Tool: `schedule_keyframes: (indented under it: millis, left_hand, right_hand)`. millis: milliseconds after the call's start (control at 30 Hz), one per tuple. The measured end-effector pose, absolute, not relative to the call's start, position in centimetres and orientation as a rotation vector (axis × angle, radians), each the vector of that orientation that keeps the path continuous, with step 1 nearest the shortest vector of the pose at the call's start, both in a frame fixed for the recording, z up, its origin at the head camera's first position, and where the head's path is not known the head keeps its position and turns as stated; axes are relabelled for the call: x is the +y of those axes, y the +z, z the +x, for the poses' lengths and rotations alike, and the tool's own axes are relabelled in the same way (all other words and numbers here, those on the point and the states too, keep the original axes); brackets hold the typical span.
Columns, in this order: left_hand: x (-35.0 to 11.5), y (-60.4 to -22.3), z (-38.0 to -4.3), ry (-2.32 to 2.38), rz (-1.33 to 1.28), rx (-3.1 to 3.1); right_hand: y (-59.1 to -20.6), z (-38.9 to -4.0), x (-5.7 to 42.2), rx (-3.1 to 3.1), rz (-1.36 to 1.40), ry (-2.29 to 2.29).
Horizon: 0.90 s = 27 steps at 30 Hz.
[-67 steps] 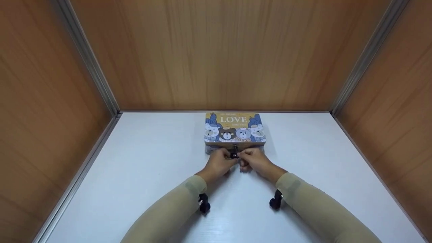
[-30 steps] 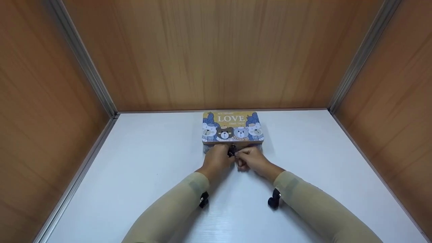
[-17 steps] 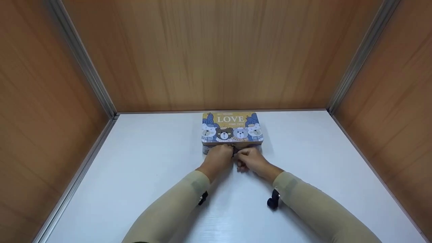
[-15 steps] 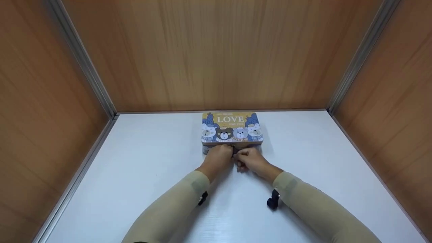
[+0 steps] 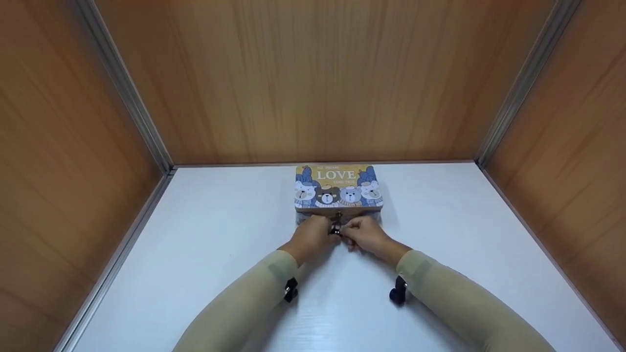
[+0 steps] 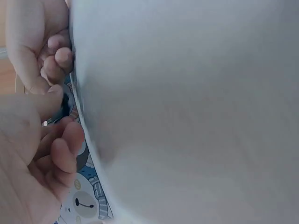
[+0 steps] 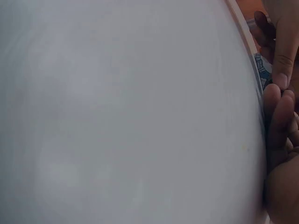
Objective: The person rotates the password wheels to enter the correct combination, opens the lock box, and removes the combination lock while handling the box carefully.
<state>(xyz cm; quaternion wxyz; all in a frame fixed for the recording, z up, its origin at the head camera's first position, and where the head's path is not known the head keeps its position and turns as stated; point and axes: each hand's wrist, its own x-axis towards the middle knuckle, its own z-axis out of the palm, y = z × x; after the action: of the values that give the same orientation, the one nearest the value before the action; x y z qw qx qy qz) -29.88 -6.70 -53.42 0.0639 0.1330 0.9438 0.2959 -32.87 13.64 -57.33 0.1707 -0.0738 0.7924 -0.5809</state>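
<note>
A tin box [image 5: 337, 188] with a LOVE lid and cartoon bears stands at the back of the white table, its lid down. At its front latch [image 5: 338, 214] is a small black padlock [image 5: 336, 231] with a shiny glint. My left hand [image 5: 309, 237] grips the padlock from the left, thumb against curled fingers. From the right, my right hand [image 5: 368, 235] pinches at the padlock's edge with thumb and index finger; its other fingers curl beneath. Fingers cover much of the padlock in both wrist views.
Wood-grain panels [image 5: 313, 83] with grey metal corner strips enclose the white table [image 5: 205, 234] at the back and sides. The box sits close to the back panel. A small black camera [image 5: 398, 291] hangs at the right wrist, another [image 5: 291, 289] at the left.
My left hand has turned and pulled slightly back toward me, showing the padlock lower and more plainly than half a second ago. The right hand stays pinched beside it; the box stays put.
</note>
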Motion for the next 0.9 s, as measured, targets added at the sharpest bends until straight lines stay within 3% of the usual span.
schedule_keyframes:
  millis: [467, 900]
  left_hand:
    - [-5.8, -53.8, -29.6, 0.745, 0.356, 2.828]
    - [-6.1, -53.4, -28.9, 0.579, 0.408, 2.842]
  right_hand:
    - [-56.1, -31.7, 13.0, 2.659, -0.332, -1.212]
    - [-54.9, -31.3, 13.4, 2.579, -0.321, -1.12]
